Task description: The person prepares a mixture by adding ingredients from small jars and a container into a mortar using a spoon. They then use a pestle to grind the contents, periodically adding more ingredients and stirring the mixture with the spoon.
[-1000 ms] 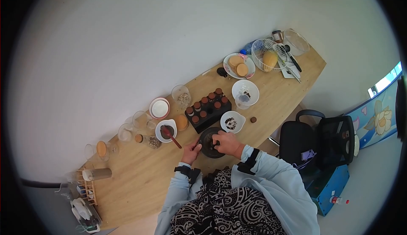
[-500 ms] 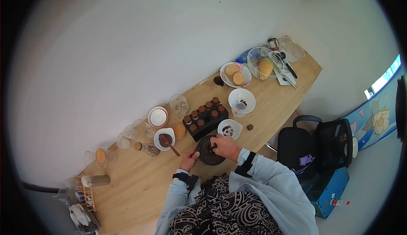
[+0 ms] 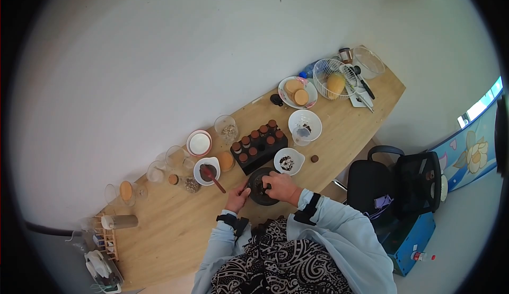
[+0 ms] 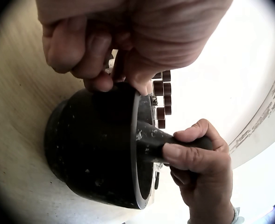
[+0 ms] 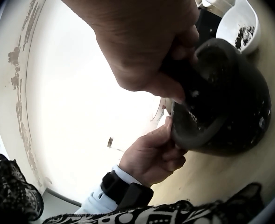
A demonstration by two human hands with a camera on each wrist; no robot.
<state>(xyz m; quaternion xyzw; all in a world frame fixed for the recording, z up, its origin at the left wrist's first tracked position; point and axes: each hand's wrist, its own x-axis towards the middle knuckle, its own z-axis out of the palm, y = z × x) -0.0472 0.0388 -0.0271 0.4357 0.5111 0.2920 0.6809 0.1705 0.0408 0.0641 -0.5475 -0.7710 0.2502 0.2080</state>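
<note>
A black stone mortar [image 4: 95,149] stands upright on the wooden table, close in front of the person. My left hand [image 3: 237,199] grips its left rim, thumb on the edge and fingers against the outer wall. The right hand [image 3: 283,188] is wrapped around a black pestle [image 4: 149,140], whose lower end is down inside the mortar. Dark ground bits show on the mortar's inner wall in the right wrist view. Just beyond the mortar sits a white bowl [image 3: 295,167] with dark and white bits in it.
A black rack [image 3: 252,162] of brown-capped vials stands behind the mortar. To the left, a red spatula [image 3: 216,183] leans in a small white bowl [image 3: 198,180], near several glass jars. Farther right are another white bowl [image 3: 316,121], a plate [image 3: 281,93] and a wire basket [image 3: 321,68].
The head view has shifted slightly. My right hand has moved a little toward the mortar's far side and back with the pestle, while the left keeps its grip on the rim.
</note>
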